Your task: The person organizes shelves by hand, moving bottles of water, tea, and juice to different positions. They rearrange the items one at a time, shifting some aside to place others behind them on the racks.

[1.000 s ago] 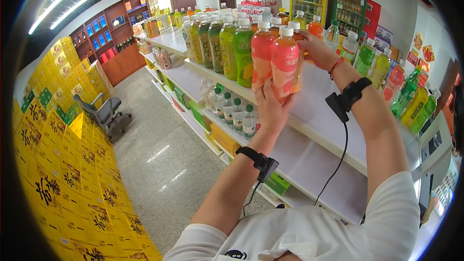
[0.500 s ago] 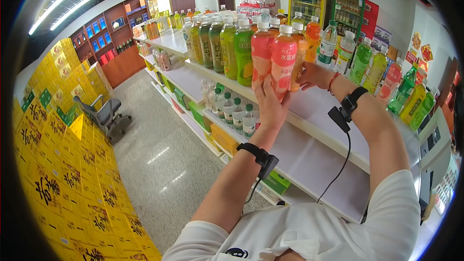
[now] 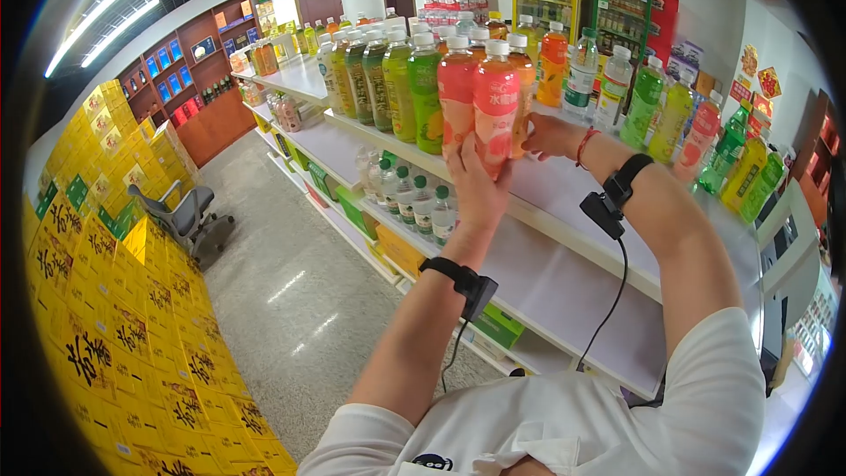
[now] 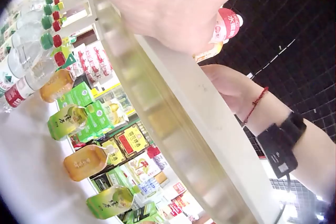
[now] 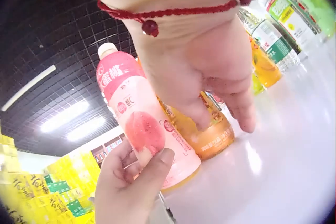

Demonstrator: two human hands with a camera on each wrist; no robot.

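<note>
A pink-labelled peach drink bottle (image 3: 496, 104) stands upright at the shelf's front edge. My left hand (image 3: 476, 187) grips it low, its thumb across the label in the right wrist view. Another pink peach drink bottle (image 3: 454, 92) is just left of it. Behind the gripped bottle stands an amber drink bottle (image 5: 212, 142). My right hand (image 3: 557, 137) hangs beside this amber bottle, fingers loose and pointing down, overlapping its side in the right wrist view. My left hand (image 4: 173, 8) hides most of its bottle in the left wrist view.
A row of green and yellow drink bottles (image 3: 397, 88) runs left along the top shelf (image 3: 608, 211). More bottles (image 3: 652, 106) line its far right side. Green-capped water bottles (image 3: 423, 209) fill the lower shelf. Yellow cartons (image 3: 115, 326) and a grey chair (image 3: 181, 211) stand left.
My right hand has come down from the upper part of the bottles to near the shelf, its fingers loosening. My left hand stays on the peach drink bottle. The head view has shifted slightly.
</note>
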